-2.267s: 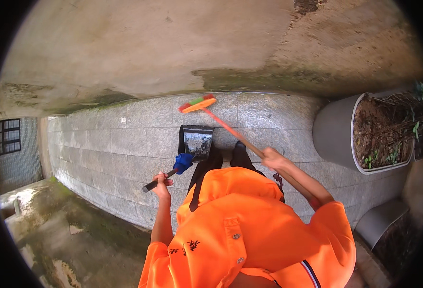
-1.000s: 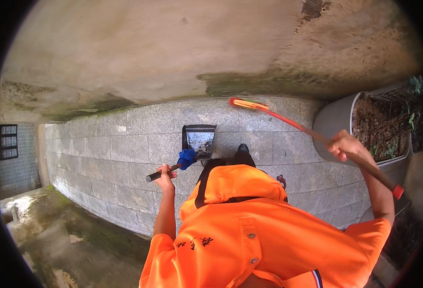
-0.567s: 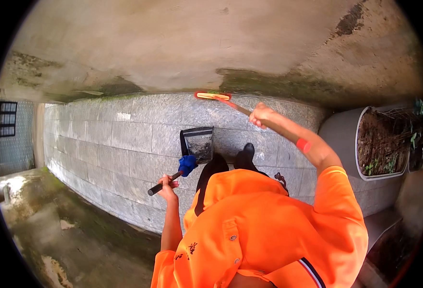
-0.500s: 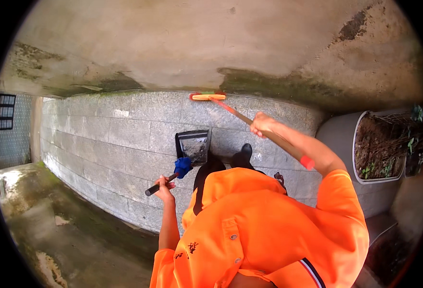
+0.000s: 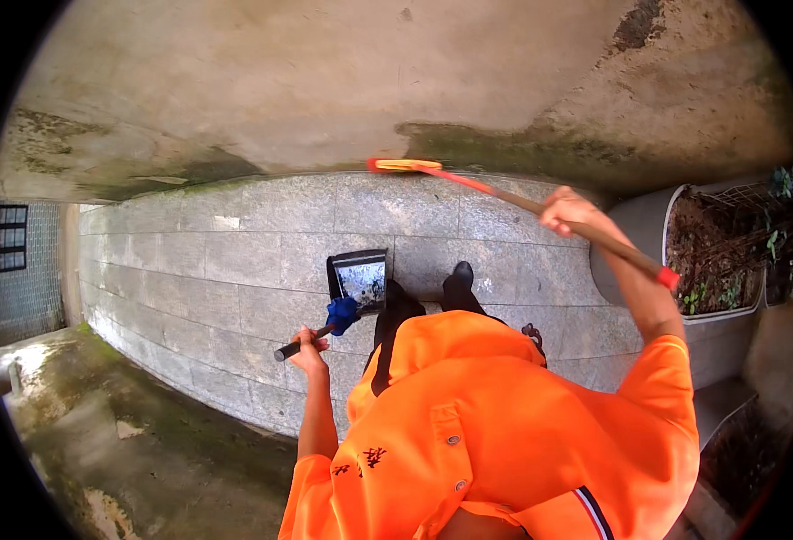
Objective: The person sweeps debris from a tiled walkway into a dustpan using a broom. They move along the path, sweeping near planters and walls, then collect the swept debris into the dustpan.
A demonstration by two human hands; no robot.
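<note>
My right hand (image 5: 565, 211) is wrapped round the long handle of a broom (image 5: 614, 245), whose red-ended shaft slants down from right to left. The orange broom head (image 5: 405, 166) is at the foot of the wall, along the edge of the paving. With my left hand (image 5: 308, 349) I grip the dark handle of a long-handled dustpan. Its black pan (image 5: 360, 274) stands on the paving beside my feet, with dark bits and a wet shine inside. A bundle of blue cloth or plastic (image 5: 342, 312) is on the dustpan's handle just above my left hand.
A stained, mossy wall (image 5: 324, 99) runs along the far side of the grey stone paving (image 5: 180, 261). To the right stands a large planter (image 5: 630, 256) with soil and twigs. My black shoe (image 5: 459, 274) is right of the pan. Mossy concrete (image 5: 81, 405) borders the left.
My right hand has moved right and slightly up, and the broom lies at a flatter slant. Its head has shifted a little up and right. The dustpan and left hand hardly moved.
</note>
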